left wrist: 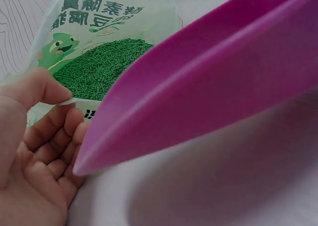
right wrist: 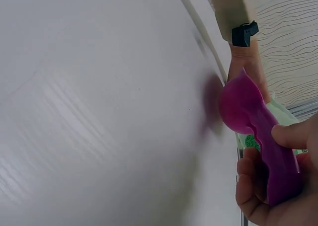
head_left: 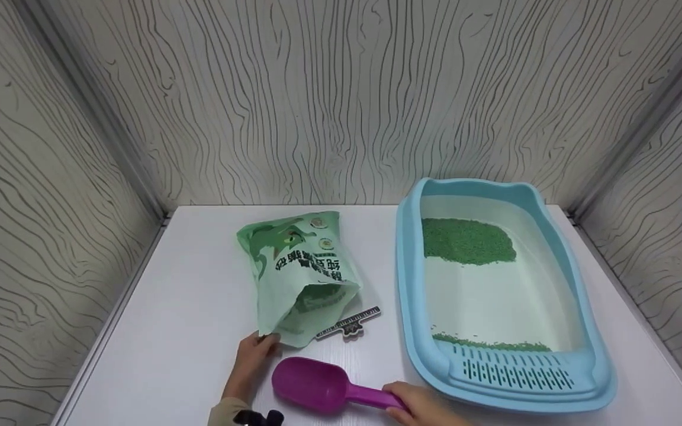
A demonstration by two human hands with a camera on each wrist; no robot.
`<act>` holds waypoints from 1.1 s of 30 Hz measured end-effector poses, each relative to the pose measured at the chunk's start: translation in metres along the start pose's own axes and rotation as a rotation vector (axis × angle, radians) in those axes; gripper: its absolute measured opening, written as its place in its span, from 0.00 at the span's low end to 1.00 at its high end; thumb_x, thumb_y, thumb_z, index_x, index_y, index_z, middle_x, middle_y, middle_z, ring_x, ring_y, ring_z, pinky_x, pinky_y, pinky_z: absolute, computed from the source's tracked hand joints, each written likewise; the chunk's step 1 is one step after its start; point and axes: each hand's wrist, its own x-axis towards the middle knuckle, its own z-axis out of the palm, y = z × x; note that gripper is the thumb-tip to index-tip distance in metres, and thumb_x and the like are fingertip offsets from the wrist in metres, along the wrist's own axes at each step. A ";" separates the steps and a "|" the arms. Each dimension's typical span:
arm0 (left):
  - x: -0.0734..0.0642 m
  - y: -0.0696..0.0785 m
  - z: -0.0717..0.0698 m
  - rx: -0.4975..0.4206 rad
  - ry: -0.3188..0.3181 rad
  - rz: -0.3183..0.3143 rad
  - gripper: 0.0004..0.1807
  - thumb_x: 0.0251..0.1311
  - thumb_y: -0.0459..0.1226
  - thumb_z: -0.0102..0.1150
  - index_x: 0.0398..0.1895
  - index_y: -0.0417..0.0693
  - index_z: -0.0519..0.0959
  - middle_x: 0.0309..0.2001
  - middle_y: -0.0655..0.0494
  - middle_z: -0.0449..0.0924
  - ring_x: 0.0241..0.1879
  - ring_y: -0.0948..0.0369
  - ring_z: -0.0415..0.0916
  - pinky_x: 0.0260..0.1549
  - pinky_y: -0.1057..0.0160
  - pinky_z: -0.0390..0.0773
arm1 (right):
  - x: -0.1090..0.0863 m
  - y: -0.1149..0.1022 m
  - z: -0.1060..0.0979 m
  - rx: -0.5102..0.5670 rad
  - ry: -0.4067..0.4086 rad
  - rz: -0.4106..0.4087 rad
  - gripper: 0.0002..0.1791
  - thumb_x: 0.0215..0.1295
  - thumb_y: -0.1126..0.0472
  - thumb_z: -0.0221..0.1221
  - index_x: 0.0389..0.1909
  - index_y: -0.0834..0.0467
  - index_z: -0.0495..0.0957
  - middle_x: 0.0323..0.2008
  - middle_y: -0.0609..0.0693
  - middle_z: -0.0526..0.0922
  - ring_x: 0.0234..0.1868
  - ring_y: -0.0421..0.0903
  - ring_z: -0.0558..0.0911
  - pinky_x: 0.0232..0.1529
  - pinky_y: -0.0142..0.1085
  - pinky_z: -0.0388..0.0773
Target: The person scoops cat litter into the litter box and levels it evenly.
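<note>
A light green cat litter bag (head_left: 293,254) lies on its side with its mouth towards me. My left hand (head_left: 253,355) pinches the lip of that mouth between thumb and fingers. Green pellets (left wrist: 107,67) show in the bag in the left wrist view. By its handle my right hand (head_left: 421,404) grips a magenta scoop (head_left: 311,384), held above the table in front of the bag. The scoop's bowl looks bare in the head view. In the left wrist view the scoop (left wrist: 198,92) covers part of the bag and the left fingertips.
On the right stands a blue litter box (head_left: 410,296) with a slotted front ledge. Green pellets (head_left: 468,241) are heaped at its back, with a thin strip along the front. A small ruler-like piece (head_left: 350,323) lies beside the bag's mouth. Patterned walls (head_left: 341,100) enclose the white table (head_left: 169,331).
</note>
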 end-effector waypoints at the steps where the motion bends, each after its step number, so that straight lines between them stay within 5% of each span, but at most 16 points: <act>1: 0.001 0.000 0.000 0.000 0.001 0.001 0.13 0.60 0.38 0.56 0.40 0.34 0.79 0.23 0.63 0.80 0.27 0.68 0.76 0.35 0.71 0.74 | 0.000 0.001 0.001 0.004 0.002 0.003 0.16 0.68 0.54 0.55 0.46 0.63 0.77 0.28 0.48 0.80 0.29 0.28 0.71 0.31 0.28 0.71; 12: 0.002 -0.002 0.001 -0.108 -0.034 -0.052 0.13 0.60 0.38 0.55 0.42 0.36 0.78 0.22 0.63 0.78 0.27 0.66 0.75 0.36 0.69 0.74 | 0.002 0.020 0.018 0.078 0.024 -0.081 0.14 0.70 0.52 0.52 0.45 0.59 0.76 0.31 0.44 0.74 0.32 0.25 0.66 0.32 0.23 0.67; 29: 0.000 0.000 0.002 -0.082 -0.013 -0.030 0.08 0.60 0.36 0.55 0.34 0.39 0.79 0.19 0.62 0.79 0.25 0.66 0.76 0.35 0.70 0.73 | 0.007 0.030 0.032 -0.091 0.197 -0.053 0.10 0.54 0.59 0.63 0.37 0.55 0.77 0.31 0.38 0.69 0.33 0.27 0.62 0.32 0.24 0.64; 33: 0.000 0.000 0.002 -0.088 -0.006 -0.040 0.10 0.59 0.37 0.55 0.37 0.37 0.79 0.19 0.62 0.79 0.25 0.66 0.76 0.35 0.70 0.72 | 0.008 0.032 0.038 -0.173 0.289 -0.103 0.11 0.49 0.60 0.65 0.35 0.54 0.77 0.31 0.39 0.69 0.34 0.29 0.62 0.33 0.24 0.63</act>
